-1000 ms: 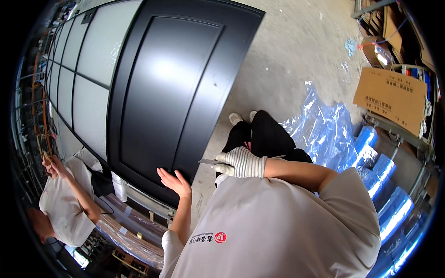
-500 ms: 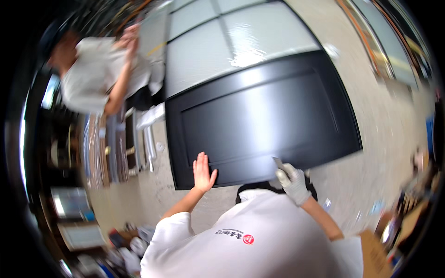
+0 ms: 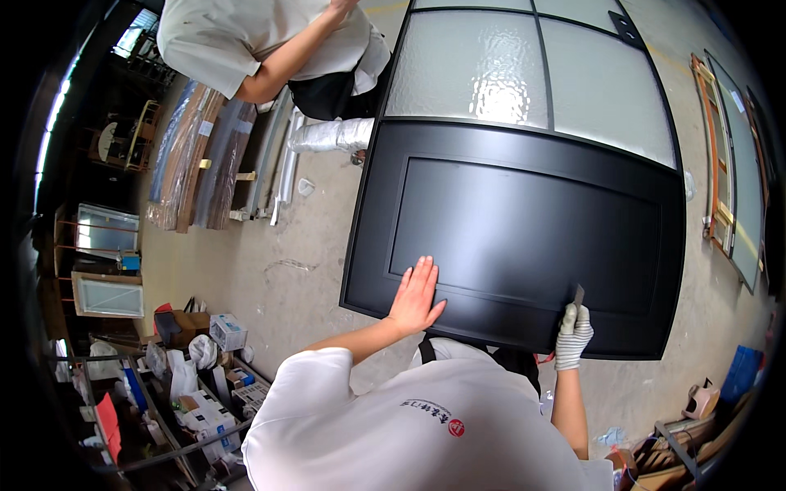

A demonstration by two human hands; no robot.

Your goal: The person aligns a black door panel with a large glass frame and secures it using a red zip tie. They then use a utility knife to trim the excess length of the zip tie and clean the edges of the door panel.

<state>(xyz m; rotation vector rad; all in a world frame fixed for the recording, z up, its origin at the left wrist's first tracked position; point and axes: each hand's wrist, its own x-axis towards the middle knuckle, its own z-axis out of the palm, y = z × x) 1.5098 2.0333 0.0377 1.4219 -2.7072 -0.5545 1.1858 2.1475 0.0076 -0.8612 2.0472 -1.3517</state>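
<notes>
A large black door (image 3: 524, 221) lies flat in front of me, with a recessed panel in its near part and rippled glass panes (image 3: 467, 74) in its far part. My bare left hand (image 3: 417, 299) rests flat near the door's near left edge, fingers stretched out and together. In a white knit glove, my right hand (image 3: 573, 331) is closed around a small flat metal blade (image 3: 579, 295), whose tip points away from me over the near right part of the door. The blade's lower end is hidden in the glove; whether its tip touches the surface I cannot tell.
A co-worker (image 3: 270, 49) in a white shirt stands at the door's far left. Wrapped profiles (image 3: 196, 155) lie on the floor at left, near a foil-wrapped bundle (image 3: 332, 135). Framed panes (image 3: 729, 164) lie at right. A cluttered cart (image 3: 188, 401) stands near left.
The view has shifted, so the door sits farther right. The blade in my right hand now points more straight away from me. My left hand stays on the door; the co-worker's arm is lower.
</notes>
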